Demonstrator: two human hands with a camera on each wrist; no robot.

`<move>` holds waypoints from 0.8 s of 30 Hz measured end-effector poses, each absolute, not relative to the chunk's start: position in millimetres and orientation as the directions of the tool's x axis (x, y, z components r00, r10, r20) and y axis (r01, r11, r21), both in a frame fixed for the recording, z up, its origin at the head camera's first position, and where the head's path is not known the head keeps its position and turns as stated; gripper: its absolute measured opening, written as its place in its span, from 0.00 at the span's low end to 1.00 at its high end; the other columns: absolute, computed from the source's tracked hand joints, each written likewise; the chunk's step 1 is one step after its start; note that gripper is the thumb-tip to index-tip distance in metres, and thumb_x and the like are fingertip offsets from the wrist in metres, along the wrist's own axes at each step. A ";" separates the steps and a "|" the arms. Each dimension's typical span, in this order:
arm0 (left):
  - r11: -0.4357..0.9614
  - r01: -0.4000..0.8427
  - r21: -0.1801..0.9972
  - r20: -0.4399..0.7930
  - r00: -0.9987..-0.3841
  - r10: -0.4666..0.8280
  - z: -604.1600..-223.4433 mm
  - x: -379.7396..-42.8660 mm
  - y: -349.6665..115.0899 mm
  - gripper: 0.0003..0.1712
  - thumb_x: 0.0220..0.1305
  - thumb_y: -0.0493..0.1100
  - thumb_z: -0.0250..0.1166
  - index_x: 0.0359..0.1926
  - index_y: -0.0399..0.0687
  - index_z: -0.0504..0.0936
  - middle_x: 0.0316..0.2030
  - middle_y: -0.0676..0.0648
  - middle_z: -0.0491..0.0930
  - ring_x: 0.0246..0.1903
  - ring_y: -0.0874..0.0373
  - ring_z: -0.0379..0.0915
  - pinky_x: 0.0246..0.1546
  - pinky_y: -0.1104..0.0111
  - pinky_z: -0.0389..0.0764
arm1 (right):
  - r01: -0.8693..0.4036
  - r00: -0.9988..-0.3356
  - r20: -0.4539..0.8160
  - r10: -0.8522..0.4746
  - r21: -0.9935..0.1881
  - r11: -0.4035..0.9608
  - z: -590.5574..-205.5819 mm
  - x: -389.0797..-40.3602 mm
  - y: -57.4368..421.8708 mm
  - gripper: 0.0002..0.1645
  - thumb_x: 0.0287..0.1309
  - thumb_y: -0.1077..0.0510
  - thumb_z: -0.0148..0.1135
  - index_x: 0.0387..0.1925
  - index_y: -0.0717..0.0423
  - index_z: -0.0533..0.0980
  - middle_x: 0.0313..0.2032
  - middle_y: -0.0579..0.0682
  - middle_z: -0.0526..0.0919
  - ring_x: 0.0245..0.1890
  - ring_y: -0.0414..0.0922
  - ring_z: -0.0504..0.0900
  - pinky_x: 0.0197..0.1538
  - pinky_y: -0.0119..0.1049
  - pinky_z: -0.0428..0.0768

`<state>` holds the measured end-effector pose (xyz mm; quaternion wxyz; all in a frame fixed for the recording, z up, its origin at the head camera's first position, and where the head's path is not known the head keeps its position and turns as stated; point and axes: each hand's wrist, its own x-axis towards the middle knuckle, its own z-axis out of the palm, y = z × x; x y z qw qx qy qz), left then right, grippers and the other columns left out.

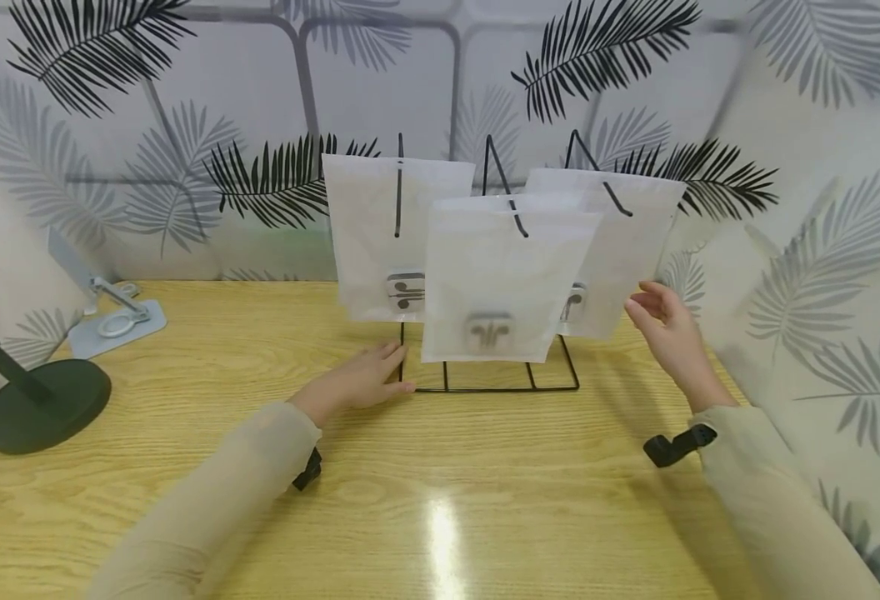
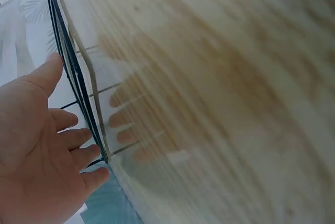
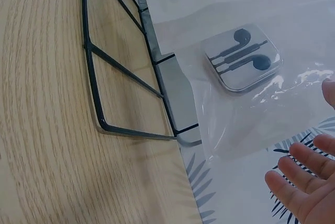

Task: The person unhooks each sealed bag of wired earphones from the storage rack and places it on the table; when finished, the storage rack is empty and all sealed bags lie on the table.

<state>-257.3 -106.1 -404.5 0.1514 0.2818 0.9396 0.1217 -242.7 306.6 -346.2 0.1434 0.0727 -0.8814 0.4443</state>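
Note:
A black wire rack (image 1: pixel 488 390) stands on the wooden table with three frosted plastic bags hanging from its hooks: a left bag (image 1: pixel 368 233), a middle bag (image 1: pixel 503 275) in front, and a right bag (image 1: pixel 642 225). Through each bag shows a small clear case of wired earphones (image 3: pixel 243 59). My left hand (image 1: pixel 357 379) has its fingertips at the left side of the rack's base, fingers extended. Beside the lower right edge of the right bag is my right hand (image 1: pixel 665 333), its thumb and loosely bent fingers apart with nothing between them.
A grey-blue folding stand (image 1: pixel 117 327) sits at the back left of the table. In front of it is the round dark base (image 1: pixel 46 408) of another stand. Leaf-patterned cloth (image 1: pixel 260 100) hangs behind the rack and along the right side.

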 end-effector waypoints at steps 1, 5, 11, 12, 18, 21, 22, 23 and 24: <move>0.813 0.493 0.309 -0.221 -0.795 0.565 -405.4 -258.1 -105.9 0.44 0.67 0.62 0.47 0.71 0.39 0.44 0.69 0.36 0.43 0.67 0.43 0.37 0.65 0.52 0.43 | -0.249 -0.951 0.310 0.003 -0.768 0.590 -346.9 -244.2 306.6 0.34 0.66 0.48 0.49 0.65 0.66 0.57 0.54 0.64 0.69 0.53 0.56 0.67 0.49 0.41 0.70; 0.816 0.497 0.295 -0.236 -0.789 0.567 -408.0 -259.0 -105.4 0.43 0.68 0.61 0.46 0.71 0.38 0.44 0.69 0.36 0.44 0.67 0.43 0.38 0.65 0.52 0.43 | -0.229 -0.955 0.296 0.032 -0.800 0.554 -350.6 -249.1 305.6 0.35 0.65 0.49 0.51 0.64 0.67 0.57 0.53 0.61 0.68 0.49 0.45 0.69 0.43 0.24 0.72; 0.815 0.510 0.277 -0.230 -0.788 0.571 -408.6 -257.4 -104.8 0.41 0.69 0.58 0.47 0.71 0.38 0.47 0.69 0.37 0.47 0.67 0.43 0.40 0.65 0.51 0.45 | -0.219 -0.937 0.326 0.129 -0.832 0.510 -353.5 -252.5 301.2 0.24 0.61 0.50 0.57 0.50 0.62 0.67 0.41 0.48 0.71 0.38 0.35 0.70 0.36 0.21 0.74; 0.816 0.510 0.273 -0.230 -0.789 0.570 -408.4 -257.3 -104.8 0.40 0.69 0.58 0.47 0.71 0.38 0.47 0.69 0.38 0.47 0.67 0.43 0.40 0.65 0.51 0.45 | -0.214 -0.932 0.329 0.152 -0.838 0.502 -353.1 -253.0 300.7 0.20 0.61 0.50 0.58 0.47 0.60 0.68 0.39 0.45 0.71 0.37 0.35 0.70 0.35 0.21 0.73; 0.822 0.506 0.262 -0.236 -0.792 0.563 -406.4 -256.3 -104.4 0.39 0.69 0.57 0.47 0.70 0.37 0.48 0.69 0.39 0.46 0.67 0.44 0.40 0.65 0.53 0.45 | -0.227 -0.896 0.375 0.239 -0.848 0.478 -349.3 -255.5 295.8 0.13 0.59 0.55 0.61 0.40 0.58 0.71 0.35 0.40 0.71 0.34 0.34 0.71 0.33 0.20 0.72; 0.823 0.504 0.260 -0.239 -0.793 0.561 -404.7 -256.0 -103.7 0.39 0.70 0.56 0.47 0.70 0.36 0.48 0.69 0.39 0.46 0.67 0.45 0.40 0.65 0.53 0.45 | -0.239 -0.890 0.392 0.234 -0.838 0.491 -348.5 -257.7 294.7 0.17 0.59 0.58 0.60 0.45 0.66 0.71 0.34 0.39 0.71 0.33 0.33 0.71 0.32 0.19 0.73; 0.824 0.503 0.259 -0.241 -0.793 0.560 -404.2 -256.0 -103.4 0.39 0.70 0.56 0.47 0.70 0.36 0.48 0.69 0.39 0.46 0.67 0.45 0.40 0.65 0.53 0.45 | -0.241 -0.890 0.394 0.232 -0.836 0.494 -348.4 -258.5 294.5 0.17 0.59 0.59 0.60 0.46 0.67 0.71 0.34 0.39 0.71 0.33 0.33 0.71 0.32 0.19 0.72; 0.823 0.505 0.258 -0.240 -0.792 0.562 -404.1 -256.0 -103.4 0.39 0.70 0.56 0.47 0.70 0.36 0.49 0.69 0.39 0.47 0.67 0.44 0.40 0.65 0.53 0.45 | -0.237 -0.892 0.389 0.231 -0.838 0.492 -348.8 -259.3 294.7 0.17 0.59 0.60 0.60 0.46 0.68 0.71 0.34 0.40 0.71 0.33 0.33 0.71 0.31 0.19 0.72; 0.823 0.509 0.253 -0.239 -0.791 0.563 -404.0 -256.1 -103.3 0.39 0.70 0.56 0.47 0.70 0.36 0.49 0.69 0.39 0.47 0.67 0.45 0.40 0.65 0.53 0.46 | -0.236 -0.893 0.386 0.232 -0.840 0.489 -349.1 -260.2 294.6 0.16 0.59 0.60 0.59 0.45 0.68 0.71 0.33 0.40 0.71 0.32 0.33 0.71 0.31 0.19 0.72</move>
